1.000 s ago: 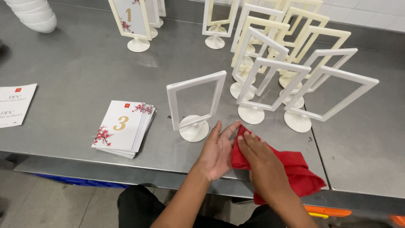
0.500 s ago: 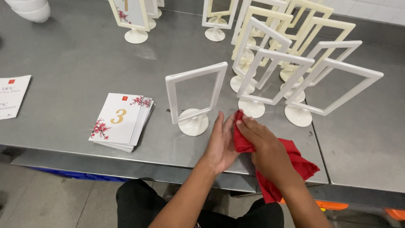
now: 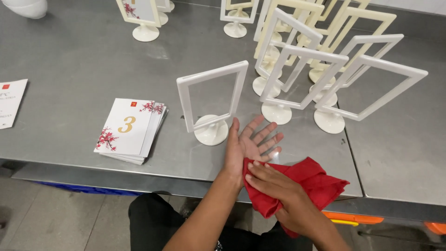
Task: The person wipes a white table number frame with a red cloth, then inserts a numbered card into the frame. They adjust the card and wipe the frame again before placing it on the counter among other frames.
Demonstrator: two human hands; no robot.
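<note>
Head view: the right hand [image 3: 278, 190] presses a crumpled red cloth [image 3: 309, 183] against the heel of the left hand [image 3: 248, 144], which lies palm up, fingers spread and holding nothing. Just beyond the left fingertips stands a white plastic frame stand on a round foot [image 3: 211, 100] — upright, empty. Further left lies a stack of flowered number cards [image 3: 132, 130] (on the grey steel table [image 3: 69, 74]). More empty frames [image 3: 302, 74] crowd behind.
</note>
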